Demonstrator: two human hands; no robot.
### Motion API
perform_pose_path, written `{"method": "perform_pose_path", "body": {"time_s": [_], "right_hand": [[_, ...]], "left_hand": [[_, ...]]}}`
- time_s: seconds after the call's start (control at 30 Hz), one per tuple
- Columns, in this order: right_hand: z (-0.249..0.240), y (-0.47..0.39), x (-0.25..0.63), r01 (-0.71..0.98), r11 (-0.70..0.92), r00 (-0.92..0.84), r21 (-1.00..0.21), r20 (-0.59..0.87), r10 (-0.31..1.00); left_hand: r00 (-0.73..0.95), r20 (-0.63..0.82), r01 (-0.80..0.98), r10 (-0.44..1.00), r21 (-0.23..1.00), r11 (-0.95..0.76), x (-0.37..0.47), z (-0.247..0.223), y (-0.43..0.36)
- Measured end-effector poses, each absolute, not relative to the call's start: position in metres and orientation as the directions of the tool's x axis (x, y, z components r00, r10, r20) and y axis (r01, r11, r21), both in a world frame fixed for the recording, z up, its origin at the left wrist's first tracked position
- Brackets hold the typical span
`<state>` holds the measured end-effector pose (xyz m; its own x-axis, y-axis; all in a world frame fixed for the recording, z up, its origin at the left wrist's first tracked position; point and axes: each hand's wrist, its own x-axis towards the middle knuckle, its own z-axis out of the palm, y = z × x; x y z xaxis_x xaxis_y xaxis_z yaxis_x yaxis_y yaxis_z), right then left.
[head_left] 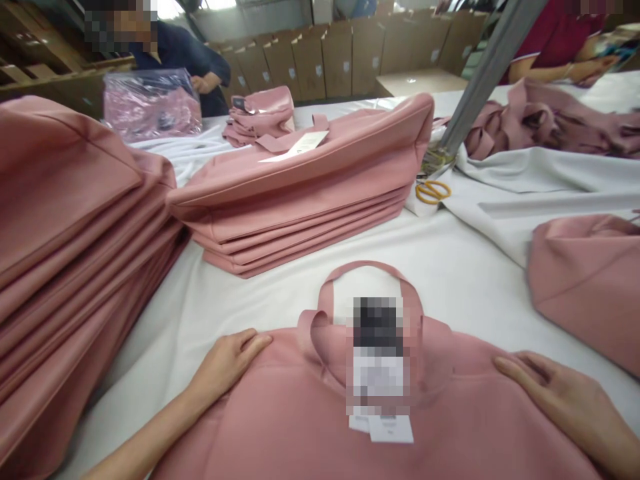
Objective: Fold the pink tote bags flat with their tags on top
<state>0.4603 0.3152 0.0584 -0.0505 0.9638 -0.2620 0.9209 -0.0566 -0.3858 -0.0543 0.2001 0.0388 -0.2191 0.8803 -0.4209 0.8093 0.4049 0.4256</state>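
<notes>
A flat pink fabric tote bag [310, 413] lies on the white-covered bench [240, 300] right in front of the person, its looped handle [367, 270] pointing away and a white paper tag [390, 428] resting on its middle. The left hand [227, 363] lies palm down on the bag's upper left corner, fingers spread flat and curled around nothing. The right hand [570, 400] rests the same way on the upper right corner, its grip open, fingers stretched along the fabric edge.

To the left rises a tall stack of folded pink bags [70, 267], and a second, lower stack of pink bags [305, 193] sits beyond the near bag, with a white tag on top. Yellow-handled scissors [433, 191] lie on the bench just right of that lower stack, near the foot of a slanting grey metal pole [493, 63]. Another pink bag [590, 280] lies at the right edge, well apart from the right hand. Farther back, a heap of loose pink bags [545, 123] sits before a person in a red top [555, 33]. A person in a dark top [185, 53] stands at the far left behind a clear plastic packet of pink fabric [150, 103], with brown cardboard boxes [350, 57] lined up behind
</notes>
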Motion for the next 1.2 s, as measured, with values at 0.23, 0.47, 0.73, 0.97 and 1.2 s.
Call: {"method": "perform_pose_path", "body": {"time_s": [0.23, 0.47, 0.73, 0.97, 1.2], "right_hand": [[0.055, 0.315, 0.436, 0.922, 0.249, -0.277, -0.298, -0.055, 0.959], [0.021, 0.314, 0.418, 0.889, 0.457, -0.451, 0.003, -0.163, 0.878], [0.021, 0.313, 0.421, 0.88, 0.473, -0.473, -0.029, -0.108, 0.874], [0.027, 0.311, 0.419, 0.868, 0.468, -0.429, -0.165, 0.226, 0.875], [0.09, 0.268, 0.322, 0.428, 0.886, -0.711, -0.177, 0.539, 0.451]], "left_hand": [[-0.213, -0.392, 0.83, 0.895, 0.411, 0.377, -0.036, 0.061, 0.211], [-0.185, -0.358, 0.952, 0.915, 0.165, 0.258, -0.019, 0.027, 0.234], [-0.153, -0.189, 0.926, 0.97, 0.316, 0.207, -0.027, 0.043, 0.235], [0.096, 0.03, 0.991, 0.995, 0.093, -0.099, 0.016, 0.064, 0.176], [0.01, -0.079, 0.992, 0.997, 0.128, 0.0, 0.027, 0.034, 0.165]]}}
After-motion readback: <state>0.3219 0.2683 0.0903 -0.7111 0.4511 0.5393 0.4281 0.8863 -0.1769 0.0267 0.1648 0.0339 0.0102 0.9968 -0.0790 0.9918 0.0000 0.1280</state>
